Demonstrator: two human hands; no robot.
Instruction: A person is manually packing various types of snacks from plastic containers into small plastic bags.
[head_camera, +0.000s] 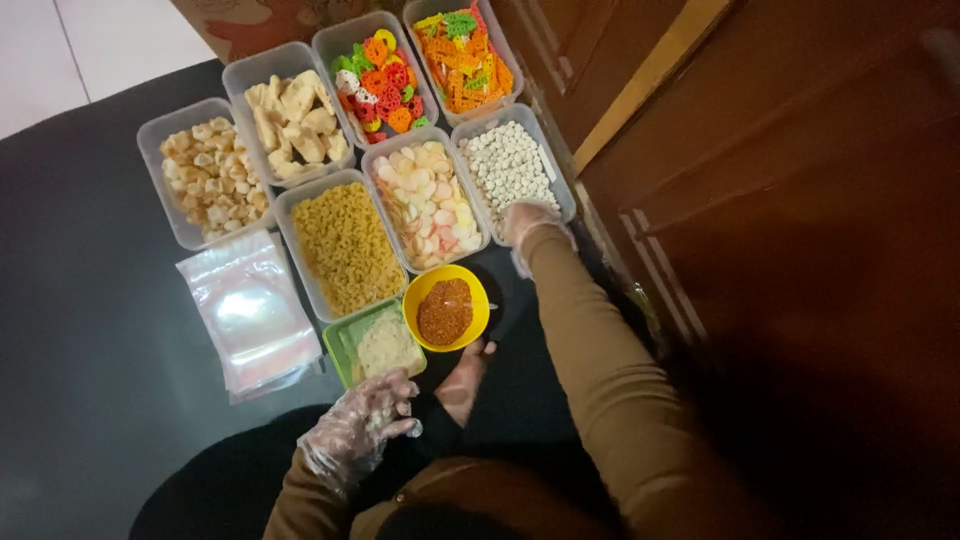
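My right hand (528, 221), in a thin clear plastic glove, reaches into the near end of a clear tub of small white pellets (508, 165); whether it grips any I cannot tell. My left hand (362, 425), also gloved, hovers close to my lap with fingers loosely curled, just below a green square tub (372, 347) of pale crumbs. A yellow bowl (446, 308) of reddish-brown powder sits between the two hands. A bare foot (465, 380) lies below the bowl.
Several clear tubs stand in rows: macaroni (345, 248), pale pink-white crackers (425, 205), beige puffs (210, 178), large pale chips (295, 120), coloured flower crackers (378, 82), orange-green lattice crackers (462, 52). A stack of clear plastic bags (250, 312) lies at left. Brown wooden furniture (760, 200) stands on the right.
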